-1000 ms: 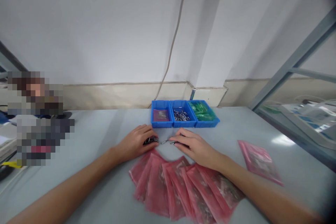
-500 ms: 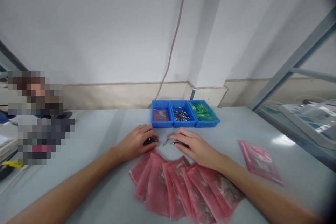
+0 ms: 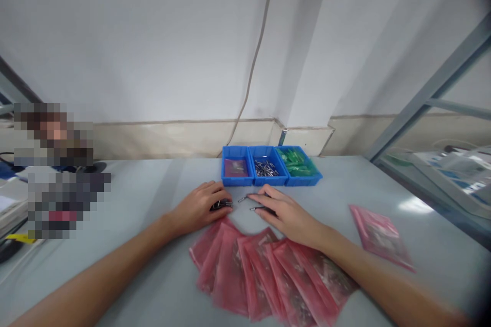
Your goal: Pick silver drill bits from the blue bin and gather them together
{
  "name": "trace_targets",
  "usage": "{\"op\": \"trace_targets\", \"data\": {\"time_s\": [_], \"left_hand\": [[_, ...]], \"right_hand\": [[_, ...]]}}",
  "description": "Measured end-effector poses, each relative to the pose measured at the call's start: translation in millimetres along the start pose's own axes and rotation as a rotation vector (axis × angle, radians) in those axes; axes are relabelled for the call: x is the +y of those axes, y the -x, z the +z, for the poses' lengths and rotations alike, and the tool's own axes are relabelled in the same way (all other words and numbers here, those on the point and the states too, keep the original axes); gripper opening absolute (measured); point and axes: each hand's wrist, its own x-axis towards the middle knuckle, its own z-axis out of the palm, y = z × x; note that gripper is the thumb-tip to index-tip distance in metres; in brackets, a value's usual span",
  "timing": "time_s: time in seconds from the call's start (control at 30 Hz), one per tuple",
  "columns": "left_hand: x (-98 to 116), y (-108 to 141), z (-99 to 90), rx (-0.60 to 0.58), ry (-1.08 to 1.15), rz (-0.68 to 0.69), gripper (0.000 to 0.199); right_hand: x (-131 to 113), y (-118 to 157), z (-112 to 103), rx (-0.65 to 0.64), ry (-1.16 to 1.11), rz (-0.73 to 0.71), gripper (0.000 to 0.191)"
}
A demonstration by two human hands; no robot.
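Observation:
My left hand (image 3: 203, 205) rests on the table with its fingers curled round a bunch of small dark, shiny metal pins (image 3: 221, 205); their ends stick out towards the right. Opposite it, my right hand (image 3: 282, 208) is curled over the tabletop. One slim metal pin (image 3: 242, 199) lies at its index fingertip, and another pin (image 3: 252, 209) pokes out by the thumb. The palm hides whatever else it covers. Just below both hands, several pink plastic bags (image 3: 264, 281) are fanned out, overlapping, with small parts showing inside some. My right forearm passes over the rightmost bags.
Behind the hands stand three joined blue bins: the left bin (image 3: 237, 182) holds a pink bag, the middle bin (image 3: 269, 181) loose metal pins, the right bin (image 3: 303, 181) green bags. More pink bags (image 3: 381, 237) lie at right. A blurred-out person is at far left.
The pin at my right index fingertip has shifted back and turned flatter, now touching the finger. My left hand and the bags have stayed put.

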Motion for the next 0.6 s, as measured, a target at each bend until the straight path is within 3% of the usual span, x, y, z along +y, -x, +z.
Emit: {"op": "trace_targets", "data": {"time_s": [0.6], "left_hand": [[-1.1, 0.1, 1.7, -0.001, -0.016, 0.051, 0.029]], "right_hand": [[-6.0, -1.1, 5.1, 0.002, 0.083, -0.009, 0.043]]}}
